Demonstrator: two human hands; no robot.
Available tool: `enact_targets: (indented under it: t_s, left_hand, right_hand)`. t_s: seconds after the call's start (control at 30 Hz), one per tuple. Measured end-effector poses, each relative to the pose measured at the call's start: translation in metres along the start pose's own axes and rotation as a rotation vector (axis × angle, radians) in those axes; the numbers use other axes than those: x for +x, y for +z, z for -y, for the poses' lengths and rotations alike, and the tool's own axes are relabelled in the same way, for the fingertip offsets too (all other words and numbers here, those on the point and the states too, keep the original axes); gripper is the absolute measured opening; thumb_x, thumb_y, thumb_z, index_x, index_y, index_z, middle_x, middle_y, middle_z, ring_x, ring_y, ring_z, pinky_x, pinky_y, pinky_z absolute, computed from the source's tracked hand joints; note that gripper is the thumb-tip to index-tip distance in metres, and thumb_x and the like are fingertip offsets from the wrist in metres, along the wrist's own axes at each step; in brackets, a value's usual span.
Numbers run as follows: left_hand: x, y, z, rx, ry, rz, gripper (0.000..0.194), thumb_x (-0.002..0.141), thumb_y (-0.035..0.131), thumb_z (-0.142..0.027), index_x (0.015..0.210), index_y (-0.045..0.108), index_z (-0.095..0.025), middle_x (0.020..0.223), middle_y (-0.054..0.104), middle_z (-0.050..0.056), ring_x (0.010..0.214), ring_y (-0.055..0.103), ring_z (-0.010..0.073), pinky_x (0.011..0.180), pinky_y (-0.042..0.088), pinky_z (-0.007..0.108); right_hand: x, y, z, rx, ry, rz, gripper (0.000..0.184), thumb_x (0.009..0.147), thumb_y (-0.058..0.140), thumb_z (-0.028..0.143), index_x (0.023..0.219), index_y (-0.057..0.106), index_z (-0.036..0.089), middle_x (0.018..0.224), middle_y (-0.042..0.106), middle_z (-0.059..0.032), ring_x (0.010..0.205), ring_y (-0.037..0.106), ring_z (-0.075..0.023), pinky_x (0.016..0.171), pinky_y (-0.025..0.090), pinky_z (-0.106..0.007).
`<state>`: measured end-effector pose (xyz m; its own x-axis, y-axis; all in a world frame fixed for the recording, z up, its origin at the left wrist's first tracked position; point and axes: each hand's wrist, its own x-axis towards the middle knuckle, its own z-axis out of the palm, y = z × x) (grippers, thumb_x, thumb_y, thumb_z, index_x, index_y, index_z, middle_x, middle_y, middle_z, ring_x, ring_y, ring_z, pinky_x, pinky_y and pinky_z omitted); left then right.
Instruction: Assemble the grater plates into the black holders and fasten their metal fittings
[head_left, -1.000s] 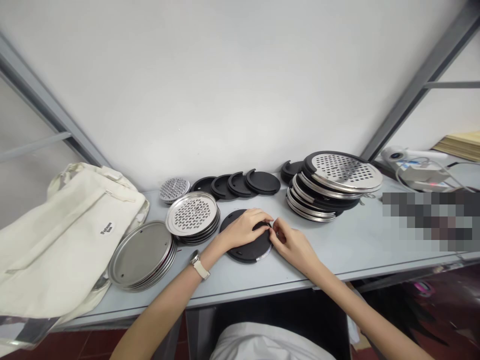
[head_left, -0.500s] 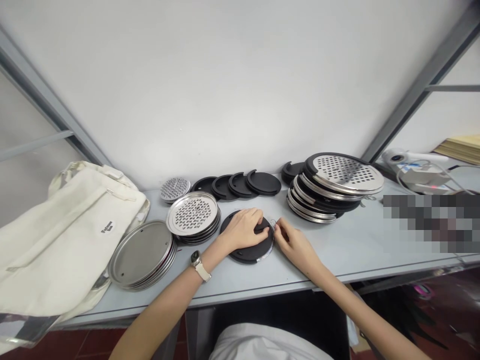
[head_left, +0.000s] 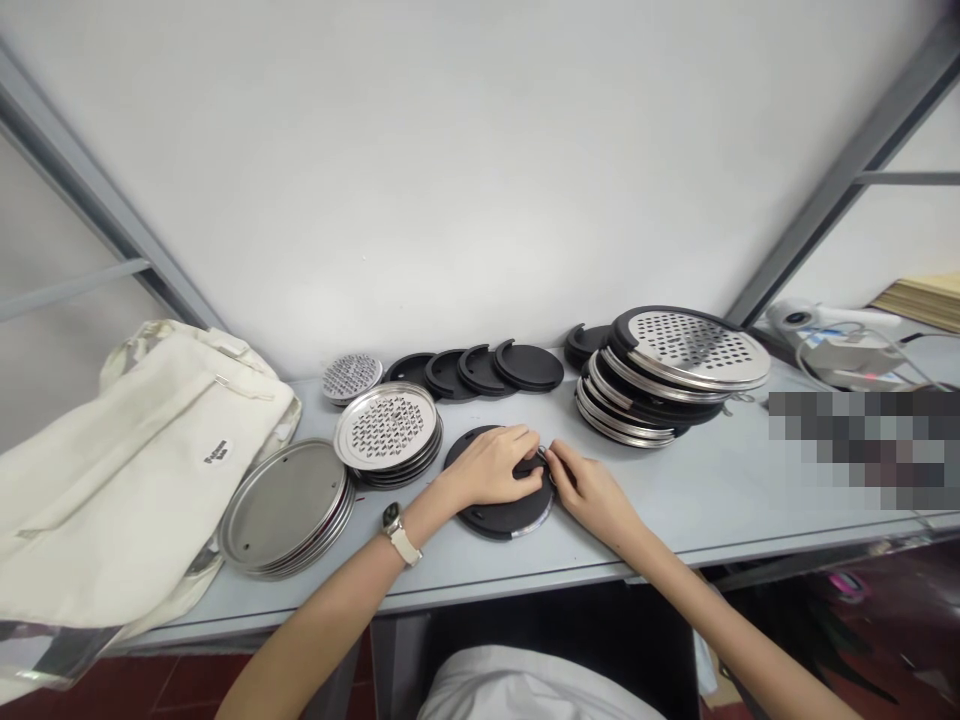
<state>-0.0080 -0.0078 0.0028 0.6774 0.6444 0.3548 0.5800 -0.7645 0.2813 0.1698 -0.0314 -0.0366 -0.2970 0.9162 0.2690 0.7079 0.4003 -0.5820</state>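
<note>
A black round holder (head_left: pixel 491 520) with a bright metal rim lies on the table in front of me. My left hand (head_left: pixel 499 465), a watch on its wrist, lies over this holder with fingers curled down and grips it. Beside its right edge, my right hand (head_left: pixel 574 480) pinches a small thin metal piece (head_left: pixel 541 453), perhaps a wire clip, against the holder. The fingers partly hide that piece. Just left of the holder stands a stack of round grater plates (head_left: pixel 390 430), the top one with raised teeth.
Plain metal discs (head_left: pixel 289 500) are stacked at front left beside a cream cloth bag (head_left: pixel 165 480). Black round holders (head_left: pixel 529 368) and a small grater disc (head_left: pixel 352 378) lie along the wall. A tall grater stack (head_left: pixel 690 350) stands right; beyond it sits a white device with cables (head_left: pixel 855 360).
My right hand has brought the small metal piece from just beside the holder onto its edge, close to my left fingertips. The holder has shifted slightly toward me and turned a little.
</note>
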Motion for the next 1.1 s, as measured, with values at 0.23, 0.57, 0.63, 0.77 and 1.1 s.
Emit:
enact_targets:
  t_s: [0.23, 0.57, 0.63, 0.77, 1.1]
  left_hand:
    - [-0.0003, -0.0002, 0.0007, -0.005, -0.017, 0.004, 0.011, 0.08, 0.054, -0.024, 0.077, 0.045, -0.02, 0.074, 0.05, 0.0, 0.068, 0.049, 0.0148, 0.062, 0.038, 0.028]
    - [-0.0011, 0.0007, 0.0009, 0.02, -0.011, -0.005, 0.011, 0.08, 0.054, -0.026, 0.077, 0.045, -0.02, 0.074, 0.05, 0.0, 0.067, 0.048, 0.0152, 0.063, 0.038, 0.028]
    - [-0.0011, 0.001, 0.0007, 0.023, -0.012, -0.008, 0.011, 0.08, 0.054, -0.026, 0.078, 0.045, -0.02, 0.074, 0.051, 0.0, 0.067, 0.049, 0.0154, 0.064, 0.038, 0.028]
    - [-0.001, 0.002, 0.0009, 0.025, -0.021, -0.004, 0.01, 0.079, 0.054, -0.026, 0.078, 0.046, -0.02, 0.074, 0.051, 0.0, 0.068, 0.05, 0.0158, 0.065, 0.039, 0.029]
    - [-0.0005, 0.0014, 0.0008, 0.043, 0.002, -0.006, 0.011, 0.08, 0.053, -0.024, 0.077, 0.044, -0.02, 0.074, 0.051, 0.0, 0.068, 0.049, 0.0154, 0.063, 0.037, 0.028]
  right_hand:
    - [0.0012, -0.0021, -0.0041, -0.078, -0.034, 0.041, 0.021, 0.095, 0.031, 0.03, 0.082, 0.046, 0.023, 0.06, 0.056, 0.0006, 0.053, 0.056, -0.0173, 0.052, 0.032, -0.025]
    - [0.0014, -0.0035, -0.0061, -0.12, -0.055, 0.07, 0.023, 0.095, 0.029, 0.029, 0.082, 0.047, 0.022, 0.058, 0.057, -0.0004, 0.051, 0.056, -0.0178, 0.052, 0.03, -0.026]
    - [0.0008, -0.0034, -0.0061, -0.121, -0.059, 0.07, 0.024, 0.095, 0.029, 0.029, 0.081, 0.047, 0.022, 0.059, 0.057, -0.0007, 0.051, 0.056, -0.0177, 0.052, 0.031, -0.026]
    - [-0.0001, -0.0029, -0.0067, -0.148, -0.075, 0.059, 0.024, 0.094, 0.029, 0.028, 0.082, 0.049, 0.022, 0.06, 0.059, -0.0018, 0.052, 0.056, -0.0176, 0.052, 0.03, -0.026]
    - [-0.0007, -0.0023, -0.0054, -0.168, -0.072, 0.052, 0.024, 0.094, 0.03, 0.029, 0.08, 0.048, 0.022, 0.062, 0.06, -0.0026, 0.053, 0.057, -0.0179, 0.052, 0.031, -0.026]
